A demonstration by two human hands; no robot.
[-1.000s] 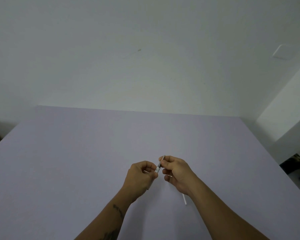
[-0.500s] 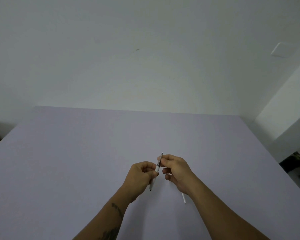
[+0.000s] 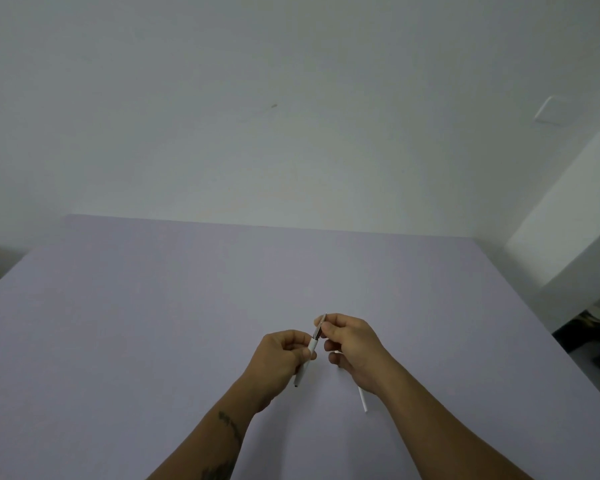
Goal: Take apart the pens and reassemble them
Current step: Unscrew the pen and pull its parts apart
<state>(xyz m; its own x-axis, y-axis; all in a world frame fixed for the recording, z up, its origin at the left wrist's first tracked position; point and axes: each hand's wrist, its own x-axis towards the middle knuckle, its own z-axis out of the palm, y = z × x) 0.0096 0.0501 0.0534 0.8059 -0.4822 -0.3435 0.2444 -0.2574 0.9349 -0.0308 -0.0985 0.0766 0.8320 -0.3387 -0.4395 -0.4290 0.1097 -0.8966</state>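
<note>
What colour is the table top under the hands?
Pale lilac table top, plain, no pattern; seen in the head view.

A broad table (image 3: pixel 153 323) covered in pale lilac fills the lower half of the view, its far edge against a plain white wall (image 3: pixel 222 116). High on the right sits a white wall plate (image 3: pixel 553 110). A white pillar (image 3: pixel 568 216) juts in at right; beside it dark clutter (image 3: pixel 593 344) lies on the floor. The light is soft and even.

No readable text, label, brand, number or sign shows anywhere.
</note>
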